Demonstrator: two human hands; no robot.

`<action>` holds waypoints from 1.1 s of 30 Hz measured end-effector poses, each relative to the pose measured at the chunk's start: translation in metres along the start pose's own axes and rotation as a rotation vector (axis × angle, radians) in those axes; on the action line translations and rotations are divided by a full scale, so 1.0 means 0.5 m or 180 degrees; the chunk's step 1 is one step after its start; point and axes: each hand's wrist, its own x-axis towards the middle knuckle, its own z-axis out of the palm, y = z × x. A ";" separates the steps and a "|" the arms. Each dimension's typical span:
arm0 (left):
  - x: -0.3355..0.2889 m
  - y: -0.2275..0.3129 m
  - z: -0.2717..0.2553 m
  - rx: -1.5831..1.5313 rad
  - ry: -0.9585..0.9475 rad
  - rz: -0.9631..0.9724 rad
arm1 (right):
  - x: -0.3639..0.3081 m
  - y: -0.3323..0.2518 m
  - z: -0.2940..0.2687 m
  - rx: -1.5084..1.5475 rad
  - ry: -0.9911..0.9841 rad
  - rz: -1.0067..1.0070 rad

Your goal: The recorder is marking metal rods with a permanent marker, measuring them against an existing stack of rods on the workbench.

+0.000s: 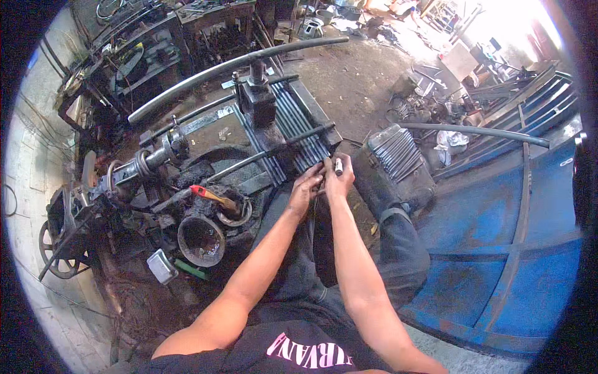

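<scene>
Both arms reach forward to the near end of a row of dark metal rods lying side by side in a machine frame. My right hand is closed around a short marker-like stick, dark with a pale part, pointing up from the fingers. Close beside it, my left hand has its fingers bent together at the rod ends. What lies under those fingers is hidden. Over the rods stands a black clamp block with a long curved metal pipe across its top.
Left of my legs are a dark bowl, a red-and-yellow-handled brush, metal rings and a clear container. More rods rest on a block at right. Blue metal panels fill the right side.
</scene>
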 end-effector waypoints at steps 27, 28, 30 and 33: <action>-0.014 0.157 -0.044 0.4667 0.2307 0.0107 | -0.269 0.413 -0.213 -0.0061 -0.0574 0.0437; -0.010 0.147 -0.118 0.4701 0.2508 0.0092 | -0.298 0.310 -0.182 -0.0109 -0.0860 0.0543; 0.041 0.101 -0.125 0.5221 0.2592 0.0618 | -0.286 0.359 -0.198 -0.0351 -0.0804 0.0600; 0.059 0.098 -0.144 0.5145 0.2361 0.0547 | -0.280 0.361 -0.213 -0.0241 -0.0698 0.0603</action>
